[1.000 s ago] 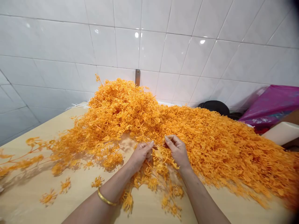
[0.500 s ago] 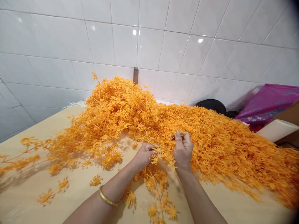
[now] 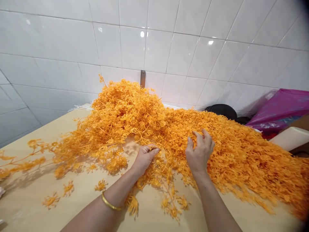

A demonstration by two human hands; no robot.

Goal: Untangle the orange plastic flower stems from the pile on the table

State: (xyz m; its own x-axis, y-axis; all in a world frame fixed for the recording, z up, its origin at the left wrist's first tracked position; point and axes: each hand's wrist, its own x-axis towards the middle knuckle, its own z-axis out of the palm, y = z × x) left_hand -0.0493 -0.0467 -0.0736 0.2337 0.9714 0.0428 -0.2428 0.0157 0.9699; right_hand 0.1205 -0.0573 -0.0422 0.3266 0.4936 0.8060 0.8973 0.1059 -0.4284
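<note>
My left hand [image 3: 145, 158], with a gold bangle [image 3: 110, 202] on its forearm, pinches the stem of an orange artificial flower spray [image 3: 169, 190]. That spray's branches hang down over the table toward me. My right hand [image 3: 200, 150] is raised at the edge of the heap of small orange flower heads [image 3: 241, 154], fingers apart, and nothing shows in it. A tall pile of orange flower sprays [image 3: 127, 106] rises behind my left hand. Several loose flower heads [image 3: 100, 185] lie on the table left of my forearm.
The pale table [image 3: 82, 212] runs back to a white tiled wall [image 3: 130, 45] with a metal bracket [image 3: 143, 79]. At the back right are round black pieces [image 3: 221, 110], a purple bag [image 3: 277, 108] and a whitish roll [image 3: 291, 138]. Long sprays [image 3: 21, 164] stretch out at left.
My right hand has let go of the spray, opened its fingers and moved right, over the heap. My left hand has shifted slightly left, still gripping the stem. The view has shifted a little.
</note>
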